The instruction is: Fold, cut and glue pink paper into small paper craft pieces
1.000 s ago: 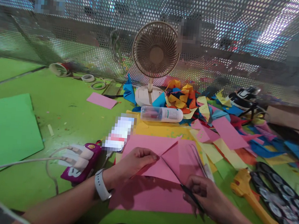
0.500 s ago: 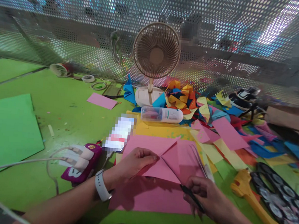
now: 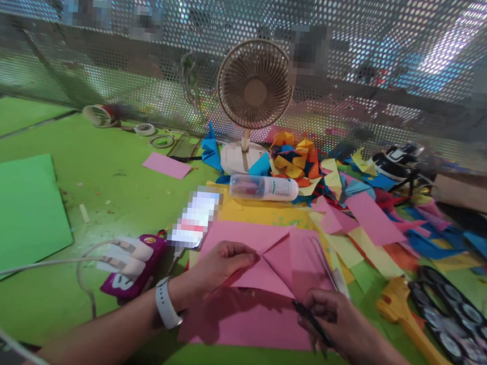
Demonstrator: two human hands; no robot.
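A folded piece of pink paper (image 3: pixel 276 268) with creased triangular flaps lies over flat pink sheets (image 3: pixel 265 329). My left hand (image 3: pixel 225 263), a white watch on its wrist, pinches the folded paper at its left side, thumb against fingers. Low on the right, my right hand (image 3: pixel 327 320) is closed around a slim black tool (image 3: pixel 314 324). The tool's tip points up and left, close to the folded paper's lower right corner. Whether it touches the paper I cannot tell, nor what kind of tool it is.
Beyond the paper lie a clear-and-white bottle (image 3: pixel 264 188) and a desk fan (image 3: pixel 255 92). Coloured paper scraps (image 3: pixel 372 216) heap at the right, near a yellow-handled tool (image 3: pixel 418 328). A lit phone (image 3: pixel 195 218) and purple power strip (image 3: pixel 134 266) with cables are left.
The right hand and its black tool have shifted very slightly. The left hand keeps its pinch on the pink paper.
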